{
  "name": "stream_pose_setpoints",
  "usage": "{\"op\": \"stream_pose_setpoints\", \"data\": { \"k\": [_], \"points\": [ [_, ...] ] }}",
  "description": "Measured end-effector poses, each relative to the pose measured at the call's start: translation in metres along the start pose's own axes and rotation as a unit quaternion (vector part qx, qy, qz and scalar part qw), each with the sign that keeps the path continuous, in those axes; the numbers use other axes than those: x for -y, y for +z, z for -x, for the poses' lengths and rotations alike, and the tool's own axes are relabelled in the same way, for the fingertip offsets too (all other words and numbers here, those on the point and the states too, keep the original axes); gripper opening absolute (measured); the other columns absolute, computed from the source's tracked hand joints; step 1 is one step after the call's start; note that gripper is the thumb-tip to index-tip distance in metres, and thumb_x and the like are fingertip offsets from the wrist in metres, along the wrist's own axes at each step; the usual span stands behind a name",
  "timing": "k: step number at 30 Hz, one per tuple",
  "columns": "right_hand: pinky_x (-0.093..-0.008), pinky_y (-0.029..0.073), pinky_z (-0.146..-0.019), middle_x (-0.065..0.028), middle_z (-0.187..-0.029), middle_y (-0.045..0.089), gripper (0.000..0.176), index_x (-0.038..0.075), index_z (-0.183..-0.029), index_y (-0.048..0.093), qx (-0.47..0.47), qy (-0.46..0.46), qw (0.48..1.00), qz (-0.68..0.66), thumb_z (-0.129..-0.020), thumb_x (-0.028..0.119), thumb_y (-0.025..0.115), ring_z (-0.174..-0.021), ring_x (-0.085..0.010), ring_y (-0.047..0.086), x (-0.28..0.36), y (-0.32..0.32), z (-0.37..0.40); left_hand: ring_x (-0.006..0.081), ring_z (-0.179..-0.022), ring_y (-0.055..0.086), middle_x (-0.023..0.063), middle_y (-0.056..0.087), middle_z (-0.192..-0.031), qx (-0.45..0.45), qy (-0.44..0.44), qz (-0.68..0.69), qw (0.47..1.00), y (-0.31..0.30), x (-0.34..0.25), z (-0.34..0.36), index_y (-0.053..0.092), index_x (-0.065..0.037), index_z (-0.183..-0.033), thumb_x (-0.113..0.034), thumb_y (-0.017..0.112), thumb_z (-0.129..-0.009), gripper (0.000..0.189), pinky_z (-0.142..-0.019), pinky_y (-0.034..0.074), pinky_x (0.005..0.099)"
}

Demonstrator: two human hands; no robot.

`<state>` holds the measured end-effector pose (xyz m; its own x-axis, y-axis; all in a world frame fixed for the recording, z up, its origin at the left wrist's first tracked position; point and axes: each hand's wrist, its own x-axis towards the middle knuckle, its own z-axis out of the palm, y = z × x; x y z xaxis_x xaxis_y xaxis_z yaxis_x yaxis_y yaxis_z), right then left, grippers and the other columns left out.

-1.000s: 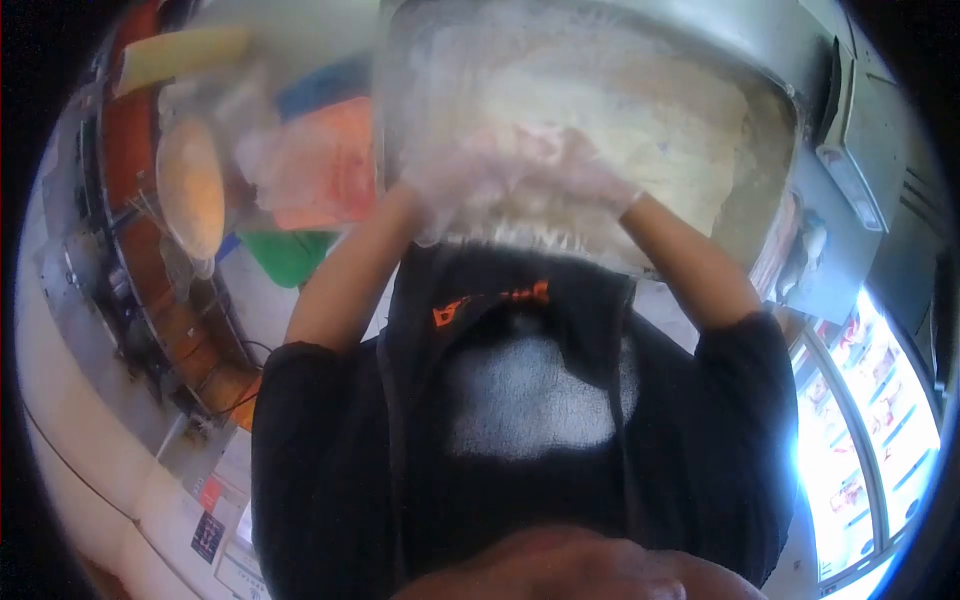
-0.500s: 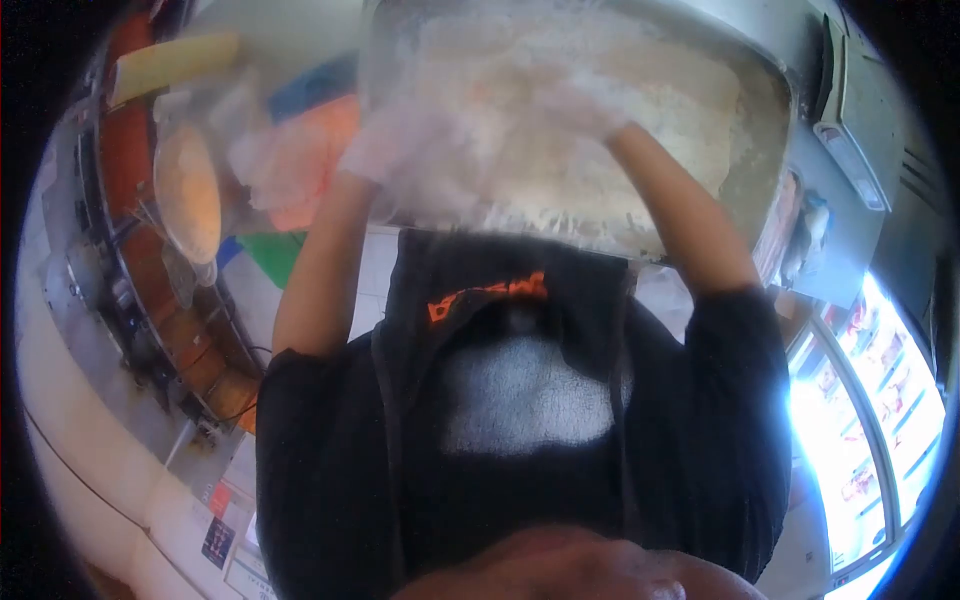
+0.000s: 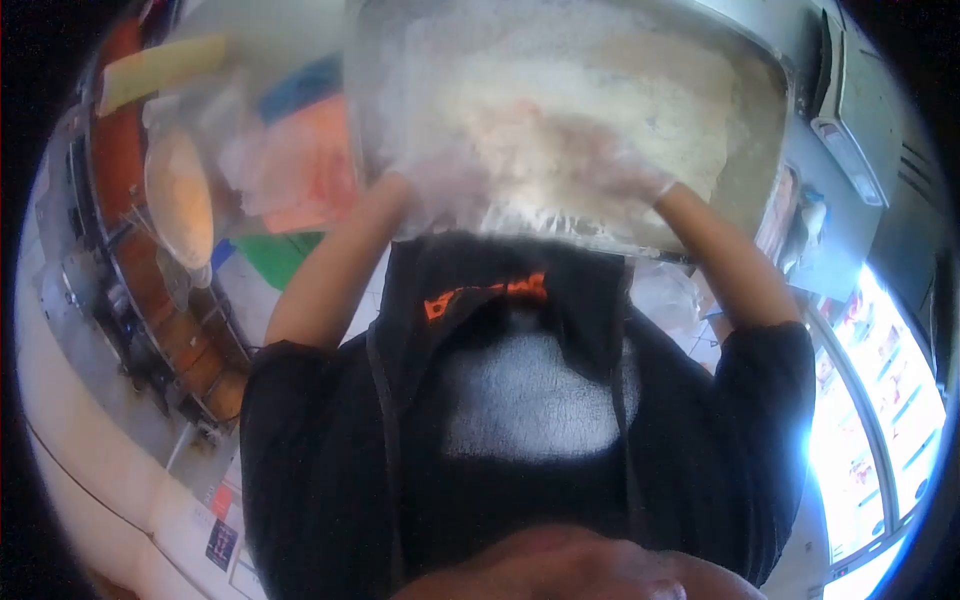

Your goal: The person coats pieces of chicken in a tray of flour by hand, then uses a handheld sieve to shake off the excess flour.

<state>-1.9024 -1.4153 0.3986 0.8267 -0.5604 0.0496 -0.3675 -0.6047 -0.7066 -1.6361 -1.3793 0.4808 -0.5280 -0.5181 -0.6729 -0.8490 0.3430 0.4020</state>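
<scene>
A large metal tray (image 3: 782, 150) holds a layer of pale, flour-like powder (image 3: 620, 75). My left hand (image 3: 448, 188), in a thin whitish glove, is low over the tray's near left part. Opposite it, my right hand (image 3: 622, 172), gloved as well, reaches in from the near right. Between the two hands lies a blurred, powder-coated heap (image 3: 515, 135) with pinkish-orange patches; what it is made of I cannot make out. Haze and motion smear the fingers of both hands, so their closing does not show.
Left of the tray lie a reddish-orange sheet or board (image 3: 312, 165) and a blue item (image 3: 303, 88). Farther left are a bowl with orange contents (image 3: 182, 200) and a yellow object (image 3: 165, 70). A lit display case (image 3: 865, 420) stands at lower right.
Both hands have moved toward the tray's near edge and to the right. The pinkish-orange patches between them show more clearly now.
</scene>
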Motion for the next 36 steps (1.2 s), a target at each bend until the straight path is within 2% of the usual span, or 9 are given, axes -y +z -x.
{"op": "stream_pose_setpoints", "data": {
  "k": [1, 2, 9, 15, 17, 23, 27, 29, 36],
  "points": [
    [-0.0400, 0.043, -0.097, -0.0175, -0.127, 0.053, 0.051, 0.000, -0.141, 0.035, -0.017, 0.095, 0.948, -0.302, -0.093, 0.012, 0.048, -0.117, -0.0309, 0.053, 0.016, 0.006, -0.001, 0.0313, -0.119, 0.050, 0.0176, 0.056, -0.126, -0.009, 0.085, 0.081, 0.993, 0.020, 0.008, -0.011, 0.062, -0.007, -0.118, -0.019, 0.047, -0.090, 0.033, -0.102, 0.040, 0.0376],
    [-0.0415, 0.038, -0.103, -0.0210, -0.130, 0.050, 0.064, -0.004, -0.146, 0.022, 0.052, 0.048, 0.979, -0.189, -0.091, 0.013, 0.050, -0.119, -0.0324, 0.051, 0.048, -0.021, -0.020, 0.0311, -0.100, 0.061, 0.0121, 0.062, -0.116, -0.256, 0.175, -0.200, 0.929, 0.055, 0.019, -0.038, 0.065, -0.006, -0.105, -0.026, 0.054, -0.084, 0.031, -0.087, 0.048, 0.0408],
    [-0.0367, 0.049, -0.086, -0.0236, -0.104, 0.065, 0.065, -0.014, -0.134, 0.035, 0.090, 0.321, 0.927, -0.169, -0.085, 0.020, 0.061, -0.101, -0.0280, 0.062, 0.046, 0.003, -0.044, 0.0320, -0.116, 0.051, 0.0156, 0.052, -0.131, -0.172, 0.023, 0.039, 0.984, 0.007, -0.018, -0.016, 0.054, -0.011, -0.124, -0.035, 0.056, -0.085, 0.046, -0.101, 0.036, 0.0395],
    [-0.0399, 0.050, -0.084, -0.0232, -0.107, 0.064, 0.050, -0.004, -0.113, 0.058, 0.069, 0.259, 0.916, -0.299, -0.080, 0.032, 0.068, -0.094, -0.0308, 0.063, 0.034, -0.032, -0.038, 0.0326, -0.128, 0.044, 0.0181, 0.044, -0.141, -0.132, 0.016, 0.008, 0.991, -0.045, -0.023, 0.028, 0.046, -0.015, -0.138, -0.042, 0.057, -0.085, 0.061, -0.112, 0.028, 0.0385],
    [-0.0405, 0.049, -0.086, -0.0228, -0.109, 0.064, 0.048, -0.002, -0.114, 0.059, 0.068, 0.252, 0.940, -0.219, -0.081, 0.032, 0.067, -0.097, -0.0316, 0.063, 0.019, -0.028, -0.034, 0.0339, -0.126, 0.047, 0.0173, 0.044, -0.141, 0.147, -0.168, -0.093, 0.970, -0.077, -0.041, 0.033, 0.047, -0.020, -0.138, -0.044, 0.061, -0.079, 0.065, -0.112, 0.027, 0.0472],
    [-0.0371, 0.040, -0.100, -0.0170, -0.126, 0.056, 0.057, 0.007, -0.135, 0.046, 0.046, 0.161, 0.965, -0.203, -0.082, 0.017, 0.062, -0.117, -0.0258, 0.052, -0.001, -0.033, -0.035, 0.0367, -0.122, 0.050, 0.0174, 0.046, -0.139, -0.116, 0.051, -0.156, 0.980, 0.006, 0.014, 0.023, 0.050, -0.019, -0.135, -0.042, 0.064, -0.074, 0.067, -0.114, 0.014, 0.0537],
    [-0.0381, 0.039, -0.103, -0.0212, -0.133, 0.049, 0.071, 0.014, -0.147, 0.030, 0.238, 0.223, 0.939, 0.106, -0.083, 0.022, 0.060, -0.117, -0.0290, 0.051, 0.033, -0.070, -0.079, 0.0372, -0.121, 0.050, 0.0174, 0.045, -0.139, -0.049, -0.112, 0.001, 0.992, -0.040, -0.008, 0.021, 0.054, -0.013, -0.130, -0.036, 0.065, -0.074, 0.061, -0.114, 0.019, 0.0487],
    [-0.0384, 0.038, -0.104, -0.0212, -0.135, 0.048, 0.071, 0.014, -0.148, 0.028, 0.180, 0.194, 0.960, 0.096, -0.085, 0.024, 0.058, -0.118, -0.0297, 0.051, 0.022, -0.023, -0.078, 0.0353, -0.118, 0.052, 0.0165, 0.052, -0.131, -0.283, -0.132, -0.175, 0.934, -0.002, 0.011, 0.001, 0.055, -0.006, -0.126, -0.024, 0.061, -0.078, 0.052, -0.113, 0.022, 0.0446],
    [-0.0375, 0.050, -0.088, -0.0206, -0.112, 0.060, 0.047, -0.002, -0.129, 0.047, 0.035, 0.212, 0.977, 0.008, -0.087, 0.017, 0.055, -0.099, -0.0276, 0.061, 0.036, 0.038, -0.096, 0.0314, -0.108, 0.058, 0.0159, 0.064, -0.110, -0.064, -0.176, 0.017, 0.982, -0.063, -0.040, 0.002, 0.055, -0.001, -0.124, -0.009, 0.050, -0.086, 0.039, -0.100, 0.041, 0.0406]
  ]
}}
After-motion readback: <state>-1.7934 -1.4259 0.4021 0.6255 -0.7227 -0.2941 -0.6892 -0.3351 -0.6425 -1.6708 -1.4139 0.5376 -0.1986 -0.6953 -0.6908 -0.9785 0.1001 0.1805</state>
